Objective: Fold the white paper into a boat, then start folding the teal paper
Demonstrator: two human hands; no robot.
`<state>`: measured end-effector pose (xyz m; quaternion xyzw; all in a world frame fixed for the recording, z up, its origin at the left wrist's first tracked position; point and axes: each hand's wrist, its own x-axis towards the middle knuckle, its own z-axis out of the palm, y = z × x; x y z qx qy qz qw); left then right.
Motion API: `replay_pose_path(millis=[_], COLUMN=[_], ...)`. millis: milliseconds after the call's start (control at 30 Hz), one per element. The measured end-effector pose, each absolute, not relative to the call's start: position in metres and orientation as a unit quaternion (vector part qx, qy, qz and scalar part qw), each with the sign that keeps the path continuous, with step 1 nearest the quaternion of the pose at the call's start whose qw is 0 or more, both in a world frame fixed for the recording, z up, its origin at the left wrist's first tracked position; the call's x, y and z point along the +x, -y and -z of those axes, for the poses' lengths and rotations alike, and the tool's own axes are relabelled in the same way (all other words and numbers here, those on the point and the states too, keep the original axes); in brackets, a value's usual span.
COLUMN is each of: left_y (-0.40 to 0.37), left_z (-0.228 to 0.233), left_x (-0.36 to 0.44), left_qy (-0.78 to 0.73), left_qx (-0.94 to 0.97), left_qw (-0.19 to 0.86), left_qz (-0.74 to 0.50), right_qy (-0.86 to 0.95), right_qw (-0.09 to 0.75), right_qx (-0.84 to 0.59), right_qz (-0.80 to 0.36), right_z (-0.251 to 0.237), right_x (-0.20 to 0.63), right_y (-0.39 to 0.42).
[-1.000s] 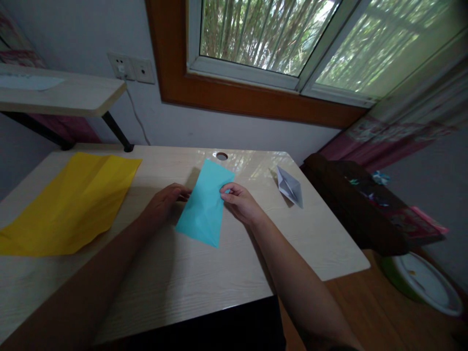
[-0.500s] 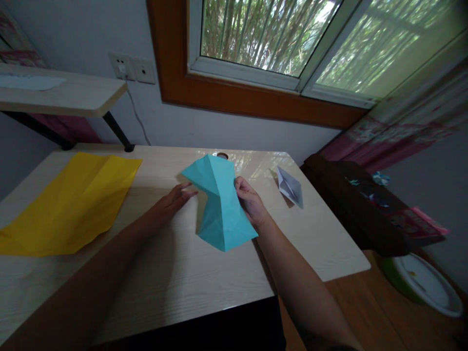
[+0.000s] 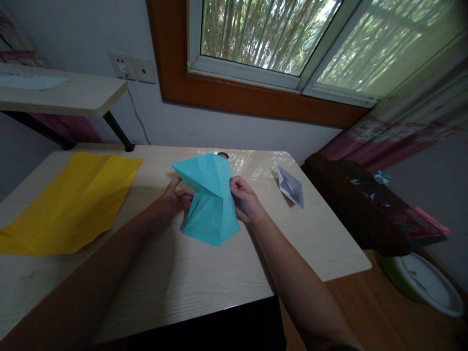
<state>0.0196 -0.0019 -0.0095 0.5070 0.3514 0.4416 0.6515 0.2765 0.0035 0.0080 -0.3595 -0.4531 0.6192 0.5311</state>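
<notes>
A creased teal sheet of paper (image 3: 215, 200) is held up a little above the table, pinched in at its middle and flaring at top and bottom. My right hand (image 3: 246, 197) grips its right edge between thumb and bent fingers. At the left edge, my left hand (image 3: 177, 197) has its fingers and thumb on the paper, with some fingertips hidden behind it. On the table to the right stands a folded grey-white paper (image 3: 290, 186). A large yellow sheet of paper (image 3: 80, 200) lies on the left.
The pale wooden table (image 3: 204, 278) reaches the wall under the window. A small brown ring-shaped thing (image 3: 223, 155) lies behind the teal paper. At the back left is a raised shelf (image 3: 91, 95) on black legs. A green-and-white basin (image 3: 424, 282) sits on the floor at right.
The teal paper has shifted left and its left side has spread wider. My left hand has come to its edge, and my right hand has moved slightly left with it.
</notes>
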Motion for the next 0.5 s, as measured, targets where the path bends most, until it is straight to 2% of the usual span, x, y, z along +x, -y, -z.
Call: replay_pose_path(millis=[200,500], left_y=[-0.003,-0.018], left_z=[0.000,0.013], left_x=[0.013,0.001], left_qy=[-0.360,-0.505], left_qx=[0.448,0.482], left_qw=[0.665,0.419], left_qz=[-0.477,-0.581], right_qy=[0.451,0.465], right_qw=[0.559,0.598], right_qx=[-0.414,-0.440], right_qz=[-0.559,-0.482], right_z=[0.003,0.007], right_x=[0.279,0.284], right_y=[-0.013,-0.019])
